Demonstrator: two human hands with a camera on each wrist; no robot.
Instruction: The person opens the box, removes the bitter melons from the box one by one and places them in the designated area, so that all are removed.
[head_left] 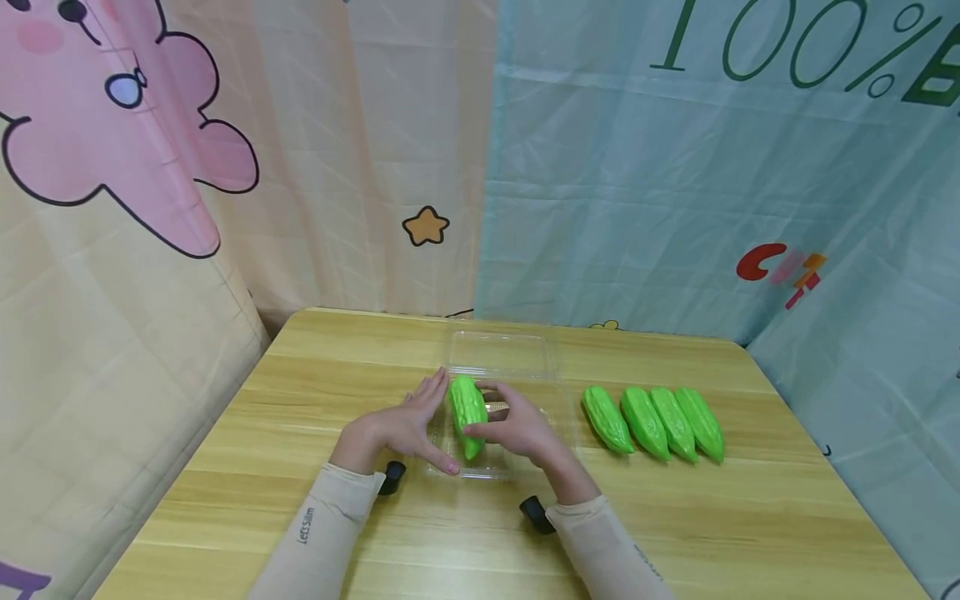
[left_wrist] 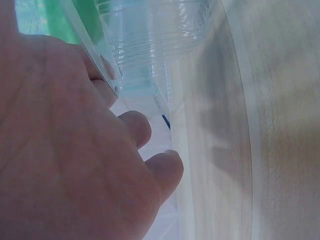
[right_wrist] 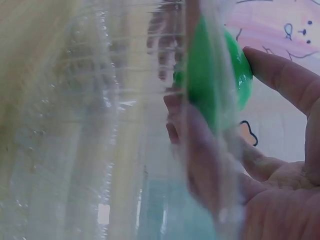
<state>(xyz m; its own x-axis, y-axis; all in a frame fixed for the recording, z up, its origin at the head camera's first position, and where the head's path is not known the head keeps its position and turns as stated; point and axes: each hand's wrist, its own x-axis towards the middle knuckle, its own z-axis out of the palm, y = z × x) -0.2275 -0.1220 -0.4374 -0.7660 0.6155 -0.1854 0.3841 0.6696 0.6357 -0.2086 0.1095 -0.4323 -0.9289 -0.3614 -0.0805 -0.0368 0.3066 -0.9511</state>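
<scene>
A bright green toy bitter melon lies lengthwise at the left side of a clear plastic clamshell box. My right hand holds the melon between thumb and fingers; in the right wrist view the thumb presses the melon while other fingers show through the clear wall. On the left, my left hand spreads its fingers along the box's edge. The left wrist view shows fingers of that hand against the box's rim, with the box wall beside them.
Several more green bitter melons lie side by side on the wooden table, right of the box. The box's clear lid is folded back toward the far edge. Printed curtains hang behind and around the table.
</scene>
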